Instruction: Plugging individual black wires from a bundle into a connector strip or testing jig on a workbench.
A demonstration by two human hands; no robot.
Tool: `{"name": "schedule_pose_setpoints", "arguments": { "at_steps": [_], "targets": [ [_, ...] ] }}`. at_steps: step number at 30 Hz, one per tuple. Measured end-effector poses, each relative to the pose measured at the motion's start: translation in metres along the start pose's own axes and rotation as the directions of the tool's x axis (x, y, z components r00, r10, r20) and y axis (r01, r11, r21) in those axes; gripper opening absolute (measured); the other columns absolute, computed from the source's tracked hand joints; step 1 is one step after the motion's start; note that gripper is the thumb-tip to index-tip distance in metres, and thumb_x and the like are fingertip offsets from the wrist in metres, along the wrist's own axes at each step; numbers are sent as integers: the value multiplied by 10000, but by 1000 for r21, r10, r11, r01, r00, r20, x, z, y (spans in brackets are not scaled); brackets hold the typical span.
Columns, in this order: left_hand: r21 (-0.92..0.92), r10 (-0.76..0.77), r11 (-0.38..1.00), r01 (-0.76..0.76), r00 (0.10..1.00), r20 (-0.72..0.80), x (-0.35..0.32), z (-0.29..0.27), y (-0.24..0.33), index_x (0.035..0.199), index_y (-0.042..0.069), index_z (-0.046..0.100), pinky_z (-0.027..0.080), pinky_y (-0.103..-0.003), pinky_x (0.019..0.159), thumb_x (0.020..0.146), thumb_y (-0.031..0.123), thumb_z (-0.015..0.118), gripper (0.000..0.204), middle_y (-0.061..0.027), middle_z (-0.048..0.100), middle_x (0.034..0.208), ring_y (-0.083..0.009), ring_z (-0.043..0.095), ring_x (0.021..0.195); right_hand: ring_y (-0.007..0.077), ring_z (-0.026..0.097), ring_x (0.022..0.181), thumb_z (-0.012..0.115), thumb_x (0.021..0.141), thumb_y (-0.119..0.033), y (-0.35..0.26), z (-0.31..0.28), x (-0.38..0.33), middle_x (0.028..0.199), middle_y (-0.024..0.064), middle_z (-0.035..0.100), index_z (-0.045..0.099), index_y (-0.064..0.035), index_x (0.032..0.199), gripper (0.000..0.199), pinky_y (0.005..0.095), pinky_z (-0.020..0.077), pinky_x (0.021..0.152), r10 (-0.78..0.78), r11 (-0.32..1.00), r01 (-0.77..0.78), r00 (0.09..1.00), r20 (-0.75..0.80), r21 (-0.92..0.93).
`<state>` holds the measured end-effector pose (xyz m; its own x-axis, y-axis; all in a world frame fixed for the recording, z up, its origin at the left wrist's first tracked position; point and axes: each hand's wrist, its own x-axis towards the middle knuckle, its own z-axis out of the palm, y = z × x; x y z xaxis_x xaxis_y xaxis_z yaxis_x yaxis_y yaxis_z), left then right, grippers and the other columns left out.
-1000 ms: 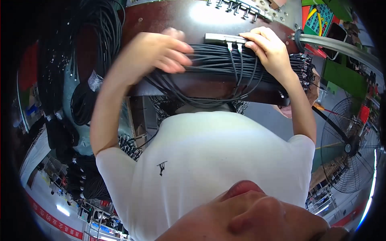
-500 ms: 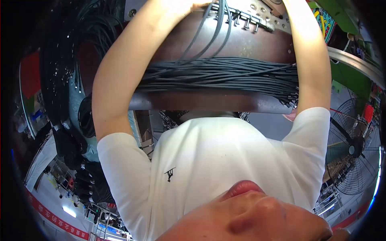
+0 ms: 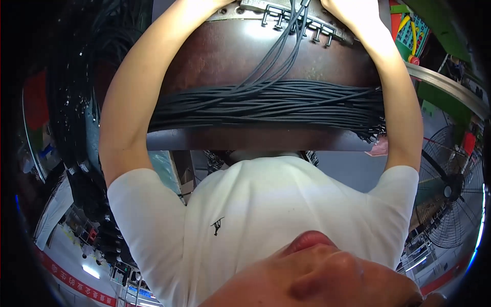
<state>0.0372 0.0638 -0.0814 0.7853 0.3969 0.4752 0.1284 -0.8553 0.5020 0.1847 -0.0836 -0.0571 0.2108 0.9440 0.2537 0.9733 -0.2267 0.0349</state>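
1. Nearest to me is my own white shirt (image 3: 286, 215), filling the lower frame just below the table (image 3: 255, 138); both forearms run up from it across the table towards the top edge
2. On the near part of the brown table lies the cable bundle (image 3: 266, 105), a thick flat band of many thin black cords, running from under my left forearm to past my right forearm, where their plug ends (image 3: 376, 134) hang off the table's edge
3. I judge the bundle soft and limp, light per cord but with some weight as a mass; it would sag and splay if lifted at one spot, so I would take it around the middle, or single out one cord near its end
4. A few cords (image 3: 279, 51) peel off the bundle and climb across the table's middle to the metal bar (image 3: 286, 15) at the far side, which carries a row of small pegs
5. My left hand (image 3: 217, 4) is at the bar's left end, almost wholly cut off by the frame; I cannot tell its grip
6. My right hand (image 3: 353, 13) rests on the bar's right end, fingers out of sight, so I cannot tell whether it clasps anything
7. Right of the table stands a floor fan (image 3: 452, 192)
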Motion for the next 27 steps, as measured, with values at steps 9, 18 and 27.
{"name": "schedule_pose_setpoints", "arguments": {
  "at_steps": [9, 18, 27],
  "targets": [
    [118, 268, 958, -261, 962, -48, -4, 35, -43, 938, 54, 689, 509, -388, 767, 881, 293, 596, 263, -126, 681, 852, -273, 651, 823, 307, 645, 777, 538, 884, -266, 17, 23, -5, 856, 169, 658, 655, -39, 982, 274, 435, 511, 741, 172, 971, -154, 981, -89, 181],
    [207, -160, 968, 138, 983, 90, -1, 11, -16, 1151, 59, 627, 466, -415, 888, 879, 348, 615, 397, -159, 635, 1121, -310, 592, 1027, 214, 635, 670, 647, 868, -321, 23, 17, -5, 767, 101, 670, 680, -25, 940, 306, 347, 517, 668, 384, 715, -402, 910, 159, 572],
    [77, -267, 964, 256, 912, 311, -10, -11, -6, 1178, 80, 633, 431, -440, 955, 818, 443, 671, 512, -179, 615, 1207, -319, 577, 1092, 256, 648, 834, 700, 843, -344, 36, 0, -17, 899, 163, 682, 664, -2, 1023, 389, 359, 509, 757, 325, 608, -492, 870, 370, 623]
  ]
}}
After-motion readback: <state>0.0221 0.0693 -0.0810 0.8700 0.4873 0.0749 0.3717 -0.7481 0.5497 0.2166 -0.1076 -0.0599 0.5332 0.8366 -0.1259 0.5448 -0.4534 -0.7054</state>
